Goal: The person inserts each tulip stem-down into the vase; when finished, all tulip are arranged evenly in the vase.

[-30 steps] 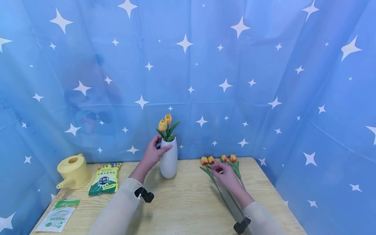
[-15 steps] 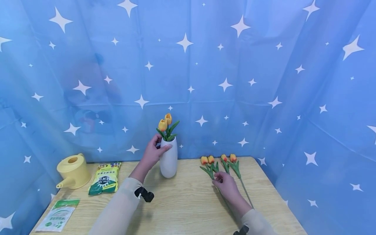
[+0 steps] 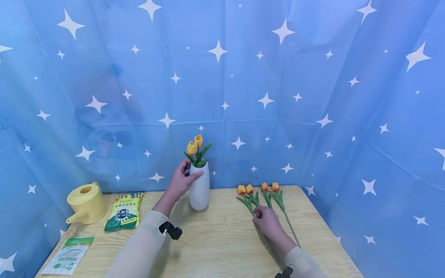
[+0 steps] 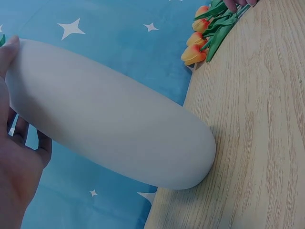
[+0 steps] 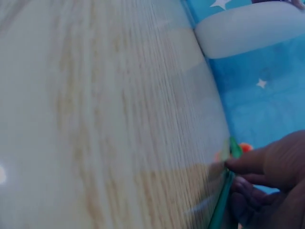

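Near the table's back edge, my left hand (image 3: 179,182) grips the upper part of a white vase (image 3: 199,191), thumb across its front and fingers behind. The vase stands upright, and two yellow tulips (image 3: 192,148) with green leaves rise from its mouth. Several orange-red tulips (image 3: 241,189) lie at the back right, their heads towards the curtain. Over the left ones is my right hand (image 3: 270,223), just below their leaves; in the right wrist view its thumb and finger pinch a green tulip stem (image 5: 220,202). The hand hides part of the stems.
A yellow watering can (image 3: 87,202) stands at the back left of the wooden table (image 3: 215,247). Beside it lies a green and yellow bag (image 3: 123,211), with a white and green packet (image 3: 69,255) in front. A blue star-patterned curtain (image 3: 222,88) hangs behind the table.
My right hand has come down from the flower heads towards me, along the stems, and its fingers have closed at a stem. The left hand keeps its grip on the vase.
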`<state>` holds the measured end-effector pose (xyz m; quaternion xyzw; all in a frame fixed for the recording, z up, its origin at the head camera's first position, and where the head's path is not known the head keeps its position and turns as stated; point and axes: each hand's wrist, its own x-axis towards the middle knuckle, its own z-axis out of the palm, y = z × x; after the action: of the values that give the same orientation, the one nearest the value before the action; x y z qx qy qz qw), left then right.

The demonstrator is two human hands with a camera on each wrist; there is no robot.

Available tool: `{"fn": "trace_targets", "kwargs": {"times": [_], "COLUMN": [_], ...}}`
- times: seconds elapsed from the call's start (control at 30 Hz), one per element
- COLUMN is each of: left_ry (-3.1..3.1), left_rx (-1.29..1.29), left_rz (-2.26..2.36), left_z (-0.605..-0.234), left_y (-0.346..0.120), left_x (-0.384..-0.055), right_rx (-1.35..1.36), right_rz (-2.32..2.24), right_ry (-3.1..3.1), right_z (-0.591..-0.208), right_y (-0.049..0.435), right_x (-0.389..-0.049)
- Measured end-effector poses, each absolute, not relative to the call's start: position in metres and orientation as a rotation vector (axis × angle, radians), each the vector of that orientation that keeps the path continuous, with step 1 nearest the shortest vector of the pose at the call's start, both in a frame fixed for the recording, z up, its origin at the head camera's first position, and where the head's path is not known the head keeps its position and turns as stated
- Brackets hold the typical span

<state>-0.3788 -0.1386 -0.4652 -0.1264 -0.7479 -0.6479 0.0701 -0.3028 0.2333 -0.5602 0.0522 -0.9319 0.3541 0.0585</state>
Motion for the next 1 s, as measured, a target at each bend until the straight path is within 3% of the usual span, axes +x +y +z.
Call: {"fn": "trace_targets", "kwargs": {"times": [0.63, 1.0], "left_ry": [-2.229, -2.237], "left_rx": [-0.371, -0.368], "left_rz": [-1.981, -1.977], "left_z": [-0.461, -0.461], "left_y": [-0.137, -0.136], "left_x": [-0.374, -0.374], "right_rx": [0.151, 0.066], "right_rz": [1.132, 1.505], "right_ry": [-2.821, -2.615], "right_z": [-0.552, -0.545], "right_y": [0.229, 0.226], "right_x": [-0.299, -0.305]}}
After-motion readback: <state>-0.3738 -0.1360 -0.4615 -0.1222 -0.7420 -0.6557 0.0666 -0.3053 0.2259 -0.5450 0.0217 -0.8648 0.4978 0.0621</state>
